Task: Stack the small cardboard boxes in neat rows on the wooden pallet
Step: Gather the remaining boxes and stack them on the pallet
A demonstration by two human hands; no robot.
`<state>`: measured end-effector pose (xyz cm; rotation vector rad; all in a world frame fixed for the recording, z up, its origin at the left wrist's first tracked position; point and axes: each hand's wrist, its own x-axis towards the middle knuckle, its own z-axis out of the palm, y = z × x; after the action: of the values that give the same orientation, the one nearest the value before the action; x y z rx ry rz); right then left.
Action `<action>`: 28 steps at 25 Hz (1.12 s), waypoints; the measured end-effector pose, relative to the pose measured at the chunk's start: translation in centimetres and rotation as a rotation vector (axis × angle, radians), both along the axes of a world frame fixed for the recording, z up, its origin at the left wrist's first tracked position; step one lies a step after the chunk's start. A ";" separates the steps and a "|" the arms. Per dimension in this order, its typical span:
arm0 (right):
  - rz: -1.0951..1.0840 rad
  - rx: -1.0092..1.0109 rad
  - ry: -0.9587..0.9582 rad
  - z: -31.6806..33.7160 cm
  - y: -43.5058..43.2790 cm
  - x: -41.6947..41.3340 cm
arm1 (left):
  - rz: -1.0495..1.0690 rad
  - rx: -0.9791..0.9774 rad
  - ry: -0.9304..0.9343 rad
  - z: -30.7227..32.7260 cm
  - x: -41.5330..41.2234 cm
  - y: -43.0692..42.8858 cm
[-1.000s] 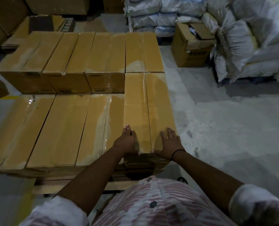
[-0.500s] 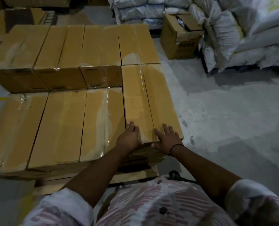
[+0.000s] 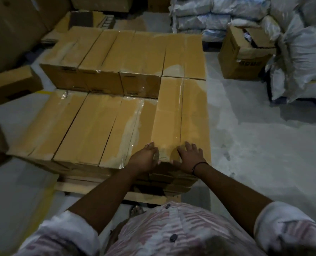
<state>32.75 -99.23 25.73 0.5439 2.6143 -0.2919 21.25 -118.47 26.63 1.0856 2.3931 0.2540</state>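
Cardboard filled most of the view. At far left a loose carton lay on the concrete floor, well apart from the wooden pallet, whose pale boards showed beneath the near edge of the stack. Three taped boxes lay side by side in the near row, their long axes running away from the person. Behind them a taller back row stood touching.

The left hand rested on the near left corner of the end box, just where it met its neighbour. Its fingers were together and fairly straight, though blur hid the detail. The end box was the rightmost on the pallet and stretched straight away from both sets of fingertips. Its long axis matched the row, and its far end butted the back row, with its top seemingly level with that row. The right hand lay flat on the near end right of the taped seam, fingers spread, gripping nothing. Both hands sat about equally near, so any squaring push would probably run forward along the box's length or sideways toward the neighbour.

Further right stood an open carton and white sacks.
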 end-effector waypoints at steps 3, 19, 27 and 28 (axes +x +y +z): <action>0.121 -0.062 0.054 0.5 -0.5 -1.0 | 0.180 0.012 0.030 0.0 1.5 -3.1; 0.649 -0.257 0.216 3.8 -19.9 -12.0 | 0.895 0.209 0.212 3.8 5.4 -24.8; 0.765 -0.307 0.283 3.8 -38.8 -19.4 | 1.069 0.225 0.245 3.7 1.0 -41.2; 0.784 -0.324 0.298 4.0 -41.4 -20.2 | 1.090 0.221 0.264 3.8 0.5 -43.6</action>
<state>12.54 -140.61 29.78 -0.6724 2.7322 -0.5403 21.72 -162.04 30.40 -0.2508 3.0146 0.7759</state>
